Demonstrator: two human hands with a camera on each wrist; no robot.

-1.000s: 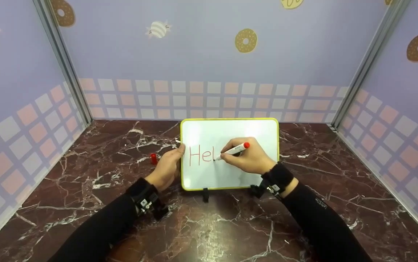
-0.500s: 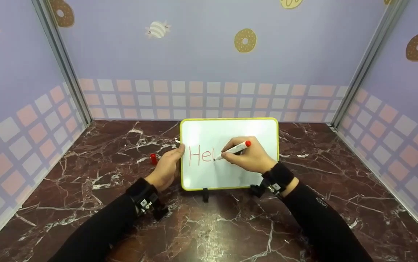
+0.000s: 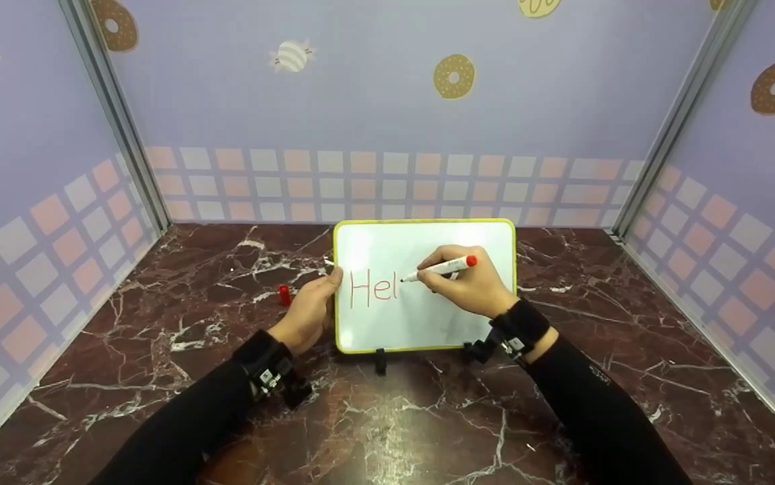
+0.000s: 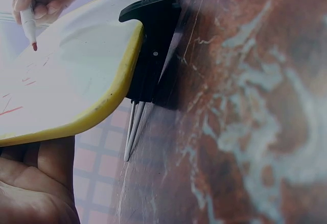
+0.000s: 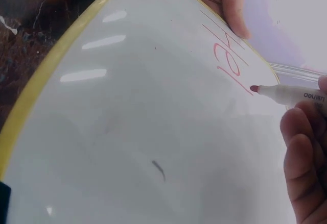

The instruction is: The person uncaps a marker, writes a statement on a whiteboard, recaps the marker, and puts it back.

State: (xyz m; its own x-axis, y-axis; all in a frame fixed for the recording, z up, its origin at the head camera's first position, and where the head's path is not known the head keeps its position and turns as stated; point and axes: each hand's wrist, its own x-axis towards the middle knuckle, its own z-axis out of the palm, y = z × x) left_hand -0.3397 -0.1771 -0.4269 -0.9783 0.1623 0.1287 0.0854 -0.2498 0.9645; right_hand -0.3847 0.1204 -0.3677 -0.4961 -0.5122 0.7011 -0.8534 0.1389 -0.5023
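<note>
A small whiteboard (image 3: 421,327) with a yellow frame stands tilted back, bearing the red letters "Hel" (image 3: 374,288). My left hand (image 3: 306,310) grips its left edge, thumb at the front and fingers behind, as the left wrist view also shows. In my right hand (image 3: 467,286) a white marker (image 3: 447,267) with a red end is pinched between thumb and fingers. Its red tip (image 5: 254,88) lies close beside the "l" in the right wrist view; whether it touches the board I cannot tell. A red marker cap (image 3: 284,295) stands left of the board, near my left hand.
Black stand clips (image 4: 153,45) hold the board's lower edge, with thin metal legs (image 4: 134,132) behind. The dark red marbled table (image 3: 178,384) is enclosed by patterned lilac walls (image 3: 360,101) at the back and both sides.
The marker tip was at the foot of the "l"; my right hand has moved it up and slightly right. The left hand and the board stay in place.
</note>
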